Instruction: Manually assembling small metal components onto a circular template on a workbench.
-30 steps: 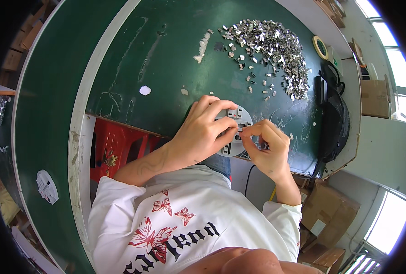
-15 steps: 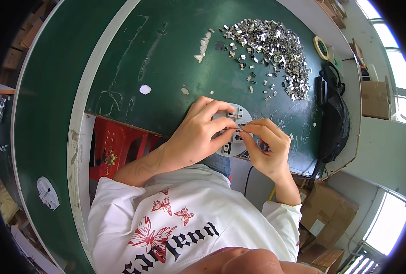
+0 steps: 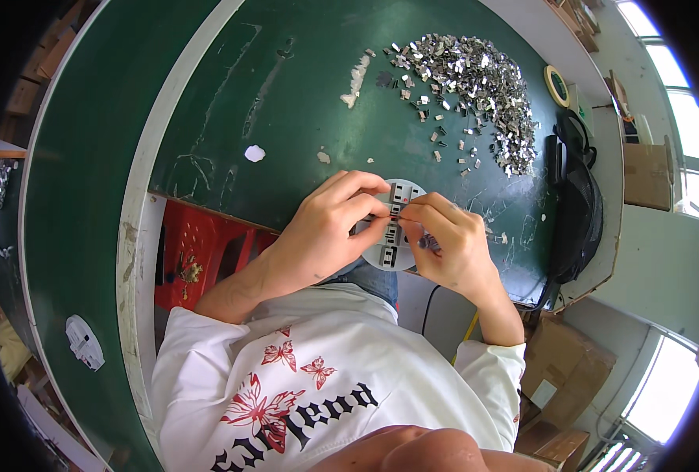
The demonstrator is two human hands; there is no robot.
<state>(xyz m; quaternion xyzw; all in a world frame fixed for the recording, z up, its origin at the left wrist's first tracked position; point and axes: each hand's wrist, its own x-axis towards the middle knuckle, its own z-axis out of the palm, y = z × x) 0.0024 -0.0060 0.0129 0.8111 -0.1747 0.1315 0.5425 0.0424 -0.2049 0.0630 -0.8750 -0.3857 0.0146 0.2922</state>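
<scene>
A round grey disc (image 3: 374, 258) lies at the near edge of the green table, with a column of light grey slotted blocks (image 3: 388, 256) across its middle. My left hand (image 3: 330, 224) comes over the disc from the left, its thumb and fingers closed at the blocks. From the right, my right hand (image 3: 455, 244) pinches at the same middle block. The fingertips nearly meet there and hide whatever small piece is between them. Something small and shiny (image 3: 429, 243) shows under my right hand's curled fingers; its kind is unclear.
A large heap of small shiny metal clips (image 3: 491, 86) spreads over the far right of the table (image 3: 286, 118), some scattered nearer. A tape roll (image 3: 555, 85) and a black mesh bag (image 3: 581, 212) line the right side. Below the left edge is a red plastic stool (image 3: 200, 252).
Both hands have shifted a little to the left over the disc. My right hand has turned slightly, and more of the block column shows between the hands.
</scene>
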